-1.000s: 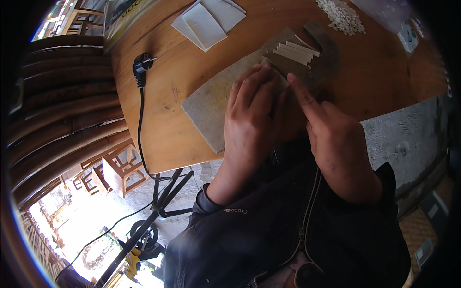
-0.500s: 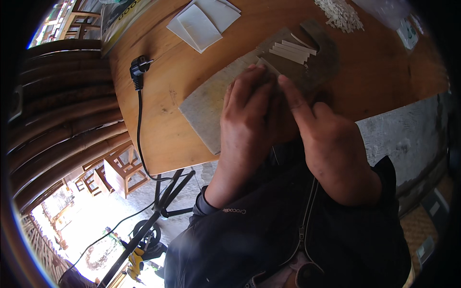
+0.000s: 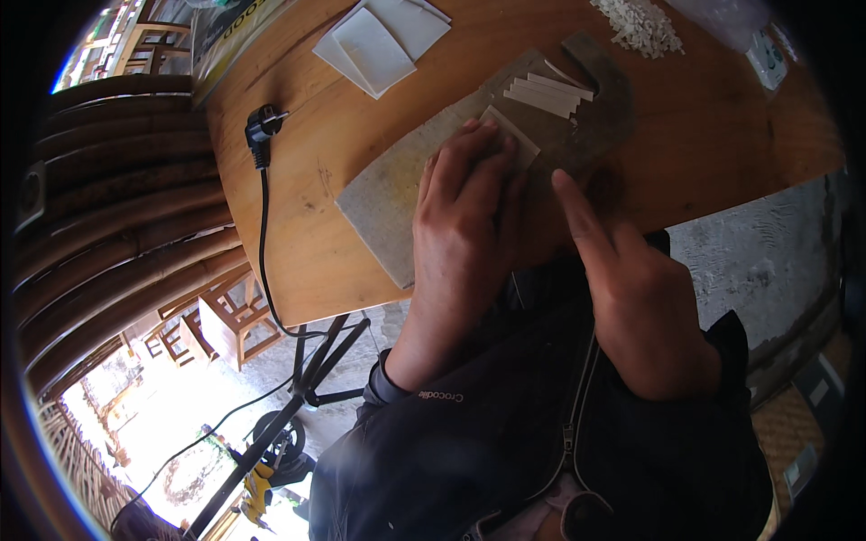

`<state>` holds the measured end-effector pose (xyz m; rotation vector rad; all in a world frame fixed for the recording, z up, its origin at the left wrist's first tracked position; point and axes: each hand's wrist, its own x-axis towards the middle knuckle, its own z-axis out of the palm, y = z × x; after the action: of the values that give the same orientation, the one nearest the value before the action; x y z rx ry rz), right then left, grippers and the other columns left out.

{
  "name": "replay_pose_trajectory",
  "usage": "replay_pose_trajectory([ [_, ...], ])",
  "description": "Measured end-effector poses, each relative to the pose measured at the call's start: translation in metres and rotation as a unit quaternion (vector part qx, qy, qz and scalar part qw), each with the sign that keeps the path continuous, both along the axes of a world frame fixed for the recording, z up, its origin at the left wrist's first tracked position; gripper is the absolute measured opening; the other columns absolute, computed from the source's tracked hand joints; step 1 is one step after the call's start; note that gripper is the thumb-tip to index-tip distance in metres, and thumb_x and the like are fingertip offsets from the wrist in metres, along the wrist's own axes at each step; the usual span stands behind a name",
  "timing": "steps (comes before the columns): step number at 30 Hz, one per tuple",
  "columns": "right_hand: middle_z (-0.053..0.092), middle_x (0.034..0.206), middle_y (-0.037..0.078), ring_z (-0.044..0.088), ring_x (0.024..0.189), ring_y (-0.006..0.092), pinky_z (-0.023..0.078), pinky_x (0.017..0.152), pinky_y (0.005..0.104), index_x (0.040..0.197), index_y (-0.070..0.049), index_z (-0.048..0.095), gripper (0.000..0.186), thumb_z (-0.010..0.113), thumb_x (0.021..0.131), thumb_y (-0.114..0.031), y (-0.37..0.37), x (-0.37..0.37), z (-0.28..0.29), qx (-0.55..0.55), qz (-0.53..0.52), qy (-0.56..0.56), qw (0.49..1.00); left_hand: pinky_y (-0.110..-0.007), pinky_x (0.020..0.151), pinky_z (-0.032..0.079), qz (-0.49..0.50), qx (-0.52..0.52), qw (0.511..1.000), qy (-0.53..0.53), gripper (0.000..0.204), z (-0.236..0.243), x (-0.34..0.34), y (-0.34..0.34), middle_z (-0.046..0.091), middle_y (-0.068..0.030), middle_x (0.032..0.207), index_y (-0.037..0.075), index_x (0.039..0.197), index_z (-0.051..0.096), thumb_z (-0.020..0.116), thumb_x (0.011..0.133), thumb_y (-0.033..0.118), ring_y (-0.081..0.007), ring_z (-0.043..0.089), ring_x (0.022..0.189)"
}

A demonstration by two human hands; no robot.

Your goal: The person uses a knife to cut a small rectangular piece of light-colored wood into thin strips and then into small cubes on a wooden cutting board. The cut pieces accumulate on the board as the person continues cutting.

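A grey board lies on the wooden table under my hands. My left hand, fingers bent and together, presses a thin pale sheet onto it; only the far edge and right corner of the sheet show. To the right, apart from the sheet, is my right hand. Its index finger points forward while the other fingers curl inward, and whatever they hold is hidden beneath. Several narrow pale strips lie side by side at the board's far end, beyond my left fingertips.
Larger white sheets lie overlapped at the far side of the table. At the far right are a heap of small white pieces and a clear plastic bag. A black power plug with its cable rests at the left.
My right hand has drawn back toward me and to the right, away from the sheet, uncovering its right corner. My left hand stays in place.
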<state>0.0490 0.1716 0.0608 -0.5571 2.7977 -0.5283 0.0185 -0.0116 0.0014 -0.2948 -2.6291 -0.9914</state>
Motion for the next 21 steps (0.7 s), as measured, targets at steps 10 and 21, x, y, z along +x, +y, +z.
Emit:
replay_pose_trajectory([
  [10, 0.055, 0.074, 0.012, 0.062, 0.057, 0.0254, 0.055, 0.055, 0.0393, 0.162, -0.019, 0.042, 0.077, 0.064, 0.091, 0.000, 0.014, 0.000, -0.006, -0.025, -0.025, 0.044, 0.998, -0.047, 0.101, 0.055, -0.008, -0.002, 0.999, 0.040, 0.025, -0.004, -0.003, -0.001, 0.068, -0.0172, 0.120, -0.001, 0.108, 0.072, 0.077, 0.084, 0.000, -0.0383, 0.066, 0.122],
  [21, 0.053, 0.076, 0.015, 0.059, 0.066, 0.0296, 0.052, 0.066, 0.0444, 0.159, -0.022, 0.048, 0.079, 0.063, 0.088, 0.010, -0.002, -0.015, -0.009, -0.101, -0.046, 0.024, 0.994, -0.046, 0.100, 0.055, -0.001, 0.004, 0.999, 0.044, 0.023, -0.006, -0.002, -0.002, 0.068, -0.0178, 0.120, -0.002, 0.105, 0.072, 0.079, 0.082, 0.001, -0.0379, 0.066, 0.122],
])
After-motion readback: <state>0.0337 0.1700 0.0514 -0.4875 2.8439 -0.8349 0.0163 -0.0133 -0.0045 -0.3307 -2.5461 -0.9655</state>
